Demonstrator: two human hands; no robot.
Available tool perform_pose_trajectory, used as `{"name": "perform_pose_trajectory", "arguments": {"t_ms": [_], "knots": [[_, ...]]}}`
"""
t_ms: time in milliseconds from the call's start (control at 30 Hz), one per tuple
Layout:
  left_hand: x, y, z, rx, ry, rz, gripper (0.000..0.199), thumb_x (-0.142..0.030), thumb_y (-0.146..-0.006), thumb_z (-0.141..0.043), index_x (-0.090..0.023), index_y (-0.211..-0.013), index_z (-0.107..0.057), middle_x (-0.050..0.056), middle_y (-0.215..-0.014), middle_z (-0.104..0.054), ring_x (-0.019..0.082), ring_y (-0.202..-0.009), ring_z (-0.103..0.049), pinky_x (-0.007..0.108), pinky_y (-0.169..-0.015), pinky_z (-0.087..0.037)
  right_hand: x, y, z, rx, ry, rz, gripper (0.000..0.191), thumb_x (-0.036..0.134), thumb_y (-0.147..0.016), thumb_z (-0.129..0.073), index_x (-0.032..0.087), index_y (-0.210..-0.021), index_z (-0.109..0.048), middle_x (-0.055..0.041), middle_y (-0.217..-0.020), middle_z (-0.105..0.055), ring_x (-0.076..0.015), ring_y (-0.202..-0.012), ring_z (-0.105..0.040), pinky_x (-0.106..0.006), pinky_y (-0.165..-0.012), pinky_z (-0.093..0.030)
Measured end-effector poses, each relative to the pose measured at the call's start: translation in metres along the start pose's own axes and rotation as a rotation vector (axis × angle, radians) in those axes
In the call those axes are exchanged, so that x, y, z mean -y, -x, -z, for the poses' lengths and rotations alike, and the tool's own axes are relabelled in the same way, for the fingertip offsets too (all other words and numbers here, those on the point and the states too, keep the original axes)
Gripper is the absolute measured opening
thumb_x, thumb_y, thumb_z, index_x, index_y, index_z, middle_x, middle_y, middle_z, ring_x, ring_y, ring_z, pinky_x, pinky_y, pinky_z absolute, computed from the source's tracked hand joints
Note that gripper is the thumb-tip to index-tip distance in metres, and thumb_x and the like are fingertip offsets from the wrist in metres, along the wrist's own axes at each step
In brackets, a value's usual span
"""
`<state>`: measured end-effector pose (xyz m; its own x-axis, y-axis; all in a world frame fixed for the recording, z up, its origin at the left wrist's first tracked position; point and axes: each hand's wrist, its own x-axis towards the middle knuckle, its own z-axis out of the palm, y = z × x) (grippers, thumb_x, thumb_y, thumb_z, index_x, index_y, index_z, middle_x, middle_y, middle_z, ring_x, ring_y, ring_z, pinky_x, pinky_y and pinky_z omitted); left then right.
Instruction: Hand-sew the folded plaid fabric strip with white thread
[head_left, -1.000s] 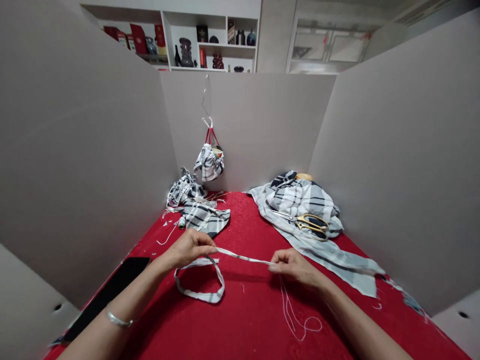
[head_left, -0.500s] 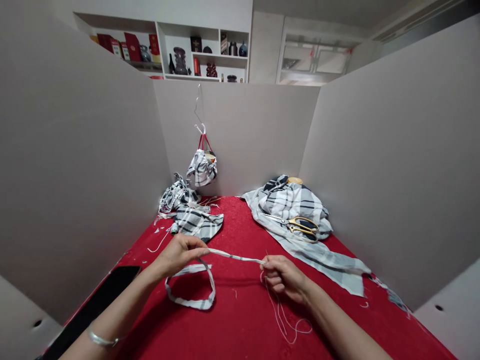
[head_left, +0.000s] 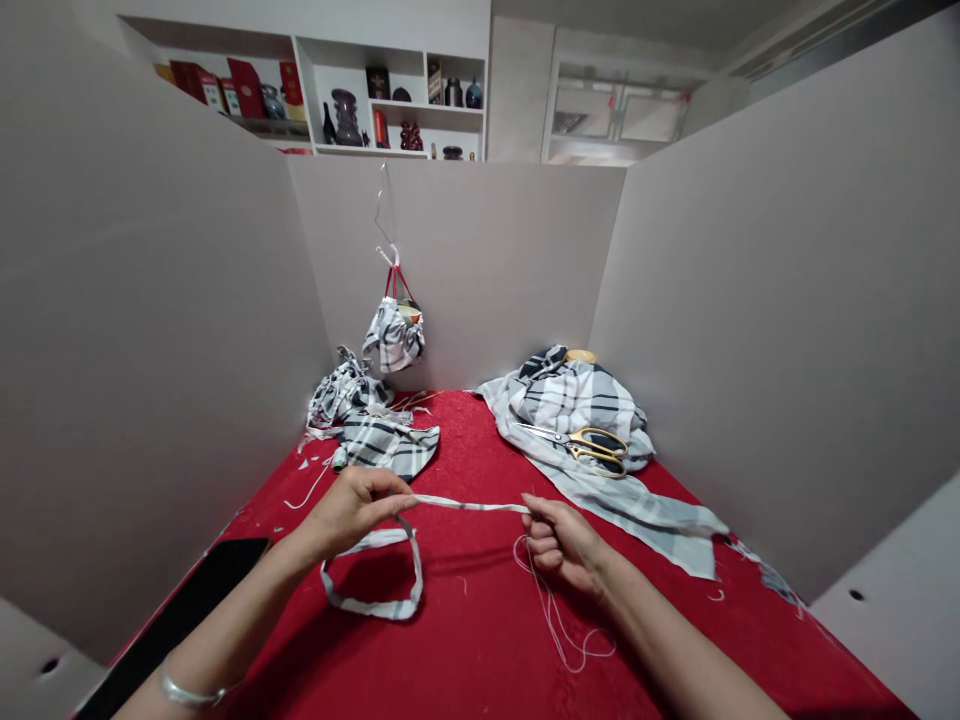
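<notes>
A narrow strip of white and grey fabric [head_left: 472, 505] stretches level between my two hands above the red cloth. My left hand [head_left: 364, 508] pinches it between thumb and fingers, and the strip's loose length curls in a loop below that hand. My right hand [head_left: 559, 540] is closed on the strip's other end, fingers curled in. A thin white thread [head_left: 553, 620] trails from the right hand onto the cloth in loose loops. A fine needle seems to stick up by the right fingertips, too faint to be sure.
Gold-handled scissors [head_left: 596, 448] lie on a heap of plaid fabric [head_left: 577, 395] at back right. Plaid scraps [head_left: 390, 445] lie at back left. A plaid bag [head_left: 395, 335] hangs from a hook. A black flat object [head_left: 187, 610] lies at left. Grey panels [head_left: 457, 260] enclose the table.
The whole scene has shifted slightly left as the camera turned. Both hands keep the strip stretched; the right fingers have altered their grip a little at its end.
</notes>
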<state>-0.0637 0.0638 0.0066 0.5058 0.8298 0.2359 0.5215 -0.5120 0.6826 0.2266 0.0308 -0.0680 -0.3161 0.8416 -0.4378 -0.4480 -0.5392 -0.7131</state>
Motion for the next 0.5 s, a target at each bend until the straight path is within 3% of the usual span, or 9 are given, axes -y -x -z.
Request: {"name": "perform_pose_trajectory", "arguments": {"t_ms": [133,333,500], "knots": [[-0.006,0.0,0.001,0.012,-0.065,-0.054,0.023,-0.033,-0.08,-0.059,-0.014,-0.075,-0.071,0.003,-0.064,-0.066,0.012,-0.058,-0.055,0.02,-0.055,-0.039,0.0,-0.003,0.004,-0.057,0.012,0.019,0.037,0.035,-0.088,-0.05,0.016,-0.058,-0.043,0.013,-0.041,-0.018,-0.0012,-0.033,-0.013,-0.01,-0.031,-0.01],[-0.003,0.0,0.001,0.014,-0.096,-0.058,0.024,-0.033,-0.081,-0.058,-0.014,-0.076,-0.071,0.004,-0.066,-0.066,0.013,-0.06,-0.056,0.02,-0.056,-0.04,-0.001,0.001,0.004,-0.039,0.074,0.065,0.031,0.032,-0.083,-0.058,0.015,-0.06,-0.047,0.0137,-0.039,-0.021,-0.0001,-0.031,-0.013,-0.011,-0.032,-0.007],[0.001,-0.002,-0.002,-0.014,-0.092,-0.01,0.025,-0.034,-0.08,-0.058,-0.013,-0.074,-0.071,0.002,-0.062,-0.064,0.012,-0.057,-0.053,0.019,-0.053,-0.038,0.002,0.007,0.004,-0.017,0.105,0.201,0.024,0.03,-0.068,-0.073,0.013,-0.07,-0.055,0.0078,-0.044,-0.043,0.0006,-0.034,-0.018,-0.012,-0.033,-0.006]]}}
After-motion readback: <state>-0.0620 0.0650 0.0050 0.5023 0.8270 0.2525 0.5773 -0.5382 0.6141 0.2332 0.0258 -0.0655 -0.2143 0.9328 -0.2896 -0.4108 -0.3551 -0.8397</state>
